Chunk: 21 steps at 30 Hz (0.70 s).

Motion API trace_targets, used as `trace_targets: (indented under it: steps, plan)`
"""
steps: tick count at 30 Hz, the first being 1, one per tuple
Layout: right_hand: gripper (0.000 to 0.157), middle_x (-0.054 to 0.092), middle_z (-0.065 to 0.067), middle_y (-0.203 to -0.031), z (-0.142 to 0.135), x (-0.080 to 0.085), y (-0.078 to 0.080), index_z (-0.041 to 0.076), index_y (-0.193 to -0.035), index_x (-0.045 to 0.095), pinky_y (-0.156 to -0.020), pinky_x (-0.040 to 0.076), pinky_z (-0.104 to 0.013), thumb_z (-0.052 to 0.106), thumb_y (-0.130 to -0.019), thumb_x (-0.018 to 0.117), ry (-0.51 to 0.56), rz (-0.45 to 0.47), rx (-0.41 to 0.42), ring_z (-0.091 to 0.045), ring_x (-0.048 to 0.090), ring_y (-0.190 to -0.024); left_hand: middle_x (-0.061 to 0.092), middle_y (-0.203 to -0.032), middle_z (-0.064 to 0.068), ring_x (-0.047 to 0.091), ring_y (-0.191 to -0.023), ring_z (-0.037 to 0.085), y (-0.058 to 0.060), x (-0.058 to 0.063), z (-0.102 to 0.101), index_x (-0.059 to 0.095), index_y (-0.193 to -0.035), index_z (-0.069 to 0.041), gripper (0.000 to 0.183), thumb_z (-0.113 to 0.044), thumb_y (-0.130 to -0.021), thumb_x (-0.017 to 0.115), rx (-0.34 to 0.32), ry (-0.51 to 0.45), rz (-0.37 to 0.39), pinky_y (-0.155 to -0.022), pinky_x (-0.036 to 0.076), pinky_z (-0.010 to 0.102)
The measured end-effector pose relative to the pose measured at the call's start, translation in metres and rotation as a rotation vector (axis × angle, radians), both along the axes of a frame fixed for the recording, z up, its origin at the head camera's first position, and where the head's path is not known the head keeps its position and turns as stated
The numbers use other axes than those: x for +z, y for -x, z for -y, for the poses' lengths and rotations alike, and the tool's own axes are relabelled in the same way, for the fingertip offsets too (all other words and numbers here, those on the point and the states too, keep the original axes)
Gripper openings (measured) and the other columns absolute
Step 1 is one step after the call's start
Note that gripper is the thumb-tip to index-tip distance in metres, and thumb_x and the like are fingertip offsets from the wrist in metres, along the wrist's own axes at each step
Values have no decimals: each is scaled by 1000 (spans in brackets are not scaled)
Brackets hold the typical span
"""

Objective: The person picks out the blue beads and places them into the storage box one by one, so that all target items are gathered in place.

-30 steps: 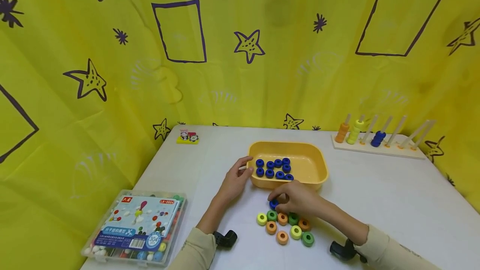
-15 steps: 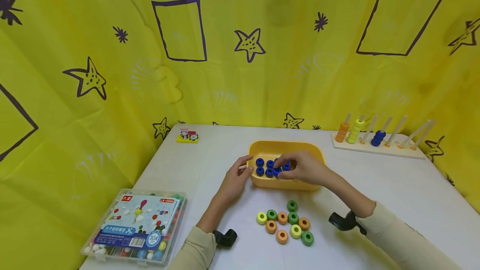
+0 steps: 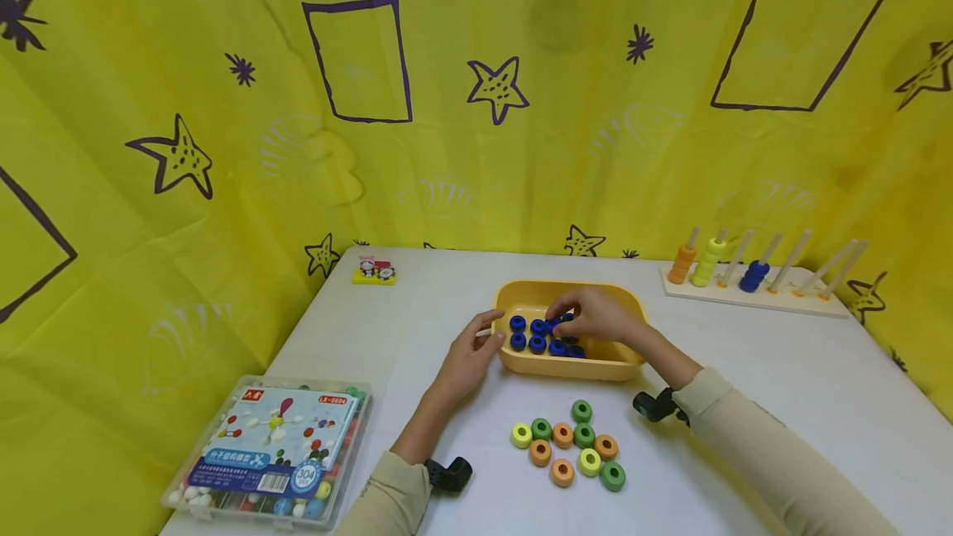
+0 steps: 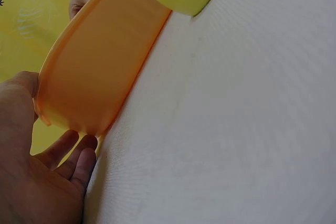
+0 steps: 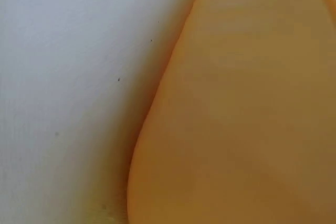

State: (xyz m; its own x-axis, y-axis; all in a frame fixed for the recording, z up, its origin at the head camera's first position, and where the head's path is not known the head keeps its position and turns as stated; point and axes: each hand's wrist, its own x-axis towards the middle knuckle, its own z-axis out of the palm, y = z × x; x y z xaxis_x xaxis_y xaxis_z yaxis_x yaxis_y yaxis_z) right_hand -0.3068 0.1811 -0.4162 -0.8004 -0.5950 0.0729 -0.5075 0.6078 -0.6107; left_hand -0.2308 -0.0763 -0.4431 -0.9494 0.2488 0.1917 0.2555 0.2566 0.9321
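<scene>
My left hand [image 3: 465,361] holds the left end of a yellow-orange plastic bin [image 3: 573,369]. In the left wrist view the thumb lies at the bin's rim and the other fingers meet its outer wall. Inside the bin's left half sit several blue beads [image 3: 538,344] with holes. My right hand [image 3: 601,321] reaches into the bin over these beads, thumb and forefinger pinching one blue bead [image 3: 552,327]; the hand partly hides others. The right wrist view shows only the bin's outer wall [image 5: 236,108] and the white tabletop.
Loose green, orange and yellow beads [image 3: 562,435] lie in front of the bin. A wooden peg rack [image 3: 752,298] with stacked beads stands at the back right. A clear box of model parts [image 3: 268,445] is at front left, a small toy [image 3: 374,273] at back left.
My right hand took a blue bead from the table group into the bin, then shifted slightly back within it. My left hand stayed at the bin's left end.
</scene>
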Motion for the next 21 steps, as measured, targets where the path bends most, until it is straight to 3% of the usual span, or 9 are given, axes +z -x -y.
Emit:
trace_targets:
  steps: [6, 11, 18, 21]
  plan:
    - [18, 66, 8, -95, 0, -4, 2, 18, -97, 71, -73, 47, -32, 21, -80, 74, -18, -20, 10, -15, 59, -86, 46, -132, 2, 54, -110, 16, 20, -29, 1, 49, -133, -30, 41, -43, -93, 52, 20, 10, 2, -91, 43, 36]
    - [15, 66, 8, -92, -1, -7, 0, 18, -94, 71, -64, 46, -29, 21, -79, 75, -15, -38, 6, -16, 56, -76, 45, -133, 8, 54, -111, 21, 19, -27, 0, 48, -134, -23, 41, -36, -95, 51, 11, 4, -5, -91, 42, 40]
    - [13, 66, 5, -88, -1, -11, -3, 15, -91, 72, -50, 42, -25, 16, -78, 74, 7, -20, -20, -12, 50, -58, 44, -133, 20, 52, -113, 30, 5, -7, -3, 48, -134, -15, 38, -22, -97, 51, -6, -16, -3, -92, 41, 47]
    - [13, 66, 4, -88, -1, -11, -4, 14, -91, 71, -49, 42, -24, 15, -78, 74, 16, -15, -20, -12, 49, -57, 45, -133, 17, 54, -111, 27, 10, -13, -3, 47, -134, -18, 38, -27, -97, 50, -4, -6, -14, -90, 43, 44]
